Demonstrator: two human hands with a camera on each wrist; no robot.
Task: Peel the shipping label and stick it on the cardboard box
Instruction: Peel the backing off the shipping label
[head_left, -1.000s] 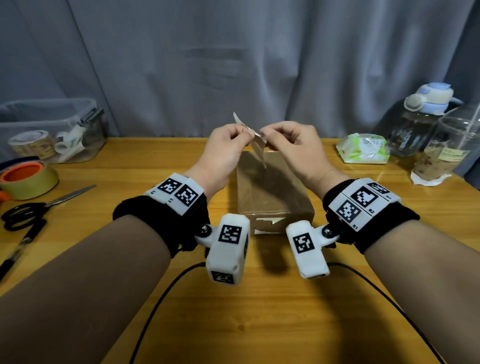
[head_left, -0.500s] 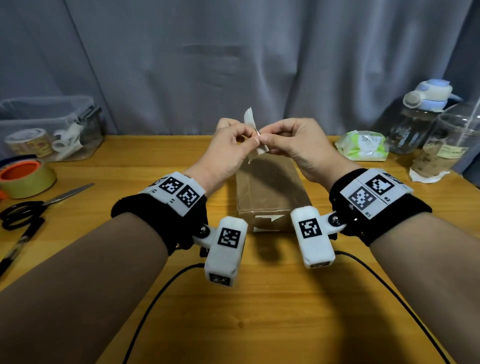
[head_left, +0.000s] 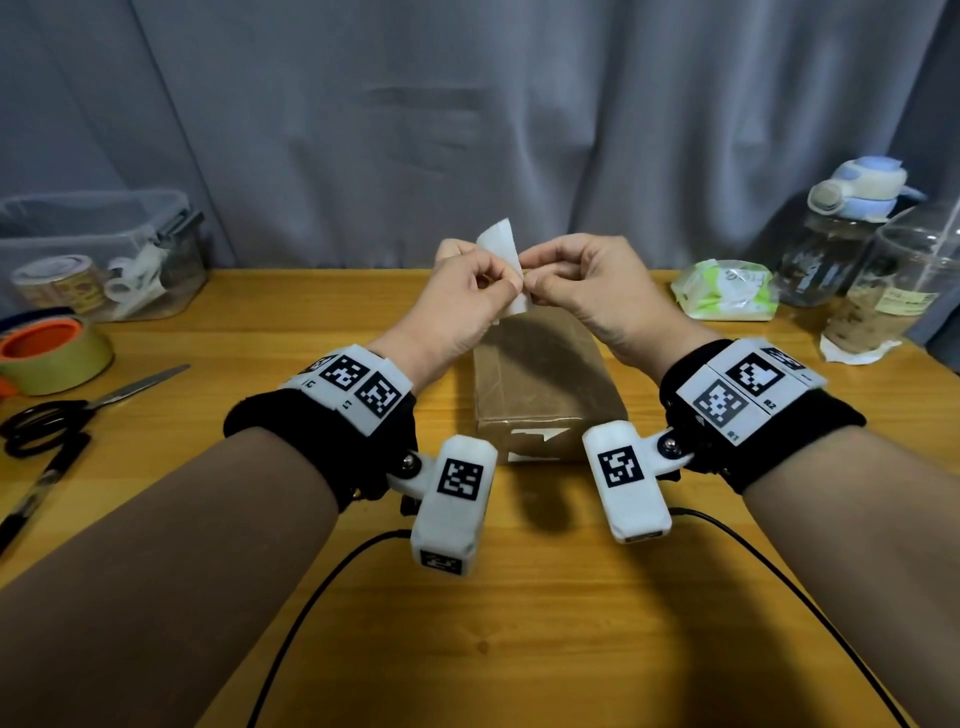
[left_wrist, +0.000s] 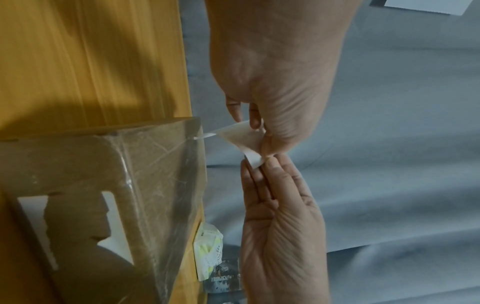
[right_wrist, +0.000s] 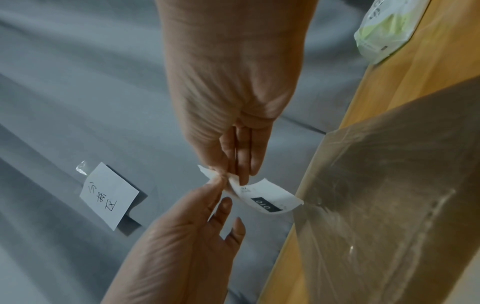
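Both hands meet above the far end of the cardboard box (head_left: 545, 384), left hand (head_left: 462, 301) and right hand (head_left: 587, 291) each pinching the curled shipping label (head_left: 501, 249). Only the right wrist view shows its black printed bar.

The cardboard box (head_left: 545, 384) is set on the table (head_left: 519, 623) at its middle, before the curtain (head_left: 467, 130). Above the box's far end the shipping label (head_left: 501, 249) is held between the left hand (head_left: 457, 301) and the right hand (head_left: 587, 291), clear of the box. At the table's left a tape roll (head_left: 52, 353) is placed, with scissors (head_left: 78, 410) and a pen (head_left: 36, 493) nearer, and a storage bin (head_left: 98, 254) behind. At the right, a wipes packet (head_left: 727, 288) lies beside a bottle (head_left: 841, 234) and a cup (head_left: 893, 291). A note (right_wrist: 109, 195) is fixed on the curtain.
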